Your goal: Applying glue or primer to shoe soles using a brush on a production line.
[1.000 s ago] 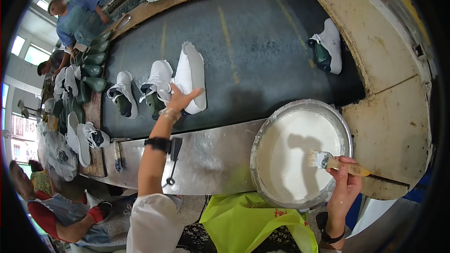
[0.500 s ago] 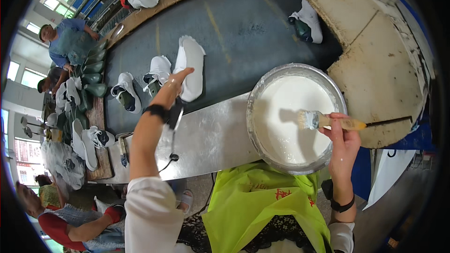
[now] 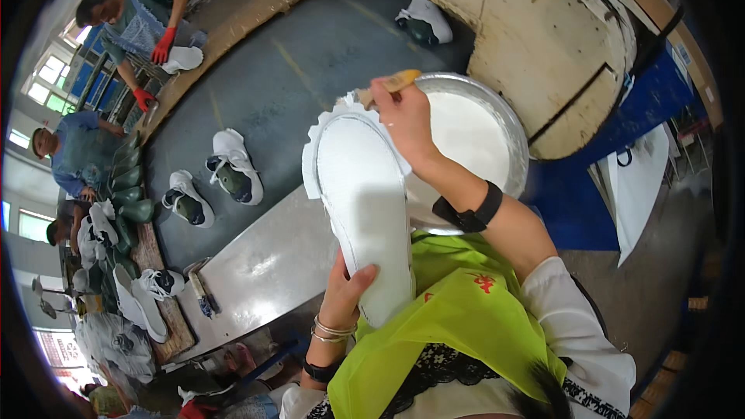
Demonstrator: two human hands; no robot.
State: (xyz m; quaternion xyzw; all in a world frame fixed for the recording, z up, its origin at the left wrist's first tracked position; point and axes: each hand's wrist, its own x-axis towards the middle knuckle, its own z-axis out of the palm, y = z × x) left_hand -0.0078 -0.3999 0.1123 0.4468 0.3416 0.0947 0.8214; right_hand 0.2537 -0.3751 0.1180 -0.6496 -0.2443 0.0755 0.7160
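A white shoe (image 3: 361,178) is held bottom up in front of me, its scalloped toe edge pointing away. Around its heel end, my left hand (image 3: 341,295) is closed. My right hand (image 3: 407,124) grips a paintbrush (image 3: 405,80) by its wooden handle, at the far toe edge of the shoe. Fingers hide most of the brush head, so exact contact with the edge is hard to see. Just right of the shoe stands a round metal pot (image 3: 521,143) of white liquid, partly covered by my right forearm.
On the dark conveyor belt (image 3: 264,85) rest two white shoes (image 3: 235,167) at left and another (image 3: 425,19) at the far end. A second brush (image 3: 203,293) lies on the metal ledge (image 3: 268,279). More shoes (image 3: 140,302) and green lasts (image 3: 128,186) crowd the left; co-workers stand beyond.
My left hand has taken the shoe off the belt and brought it close, bottom up. The brush in my right hand has gone from over the pot to the shoe's toe. My view has turned.
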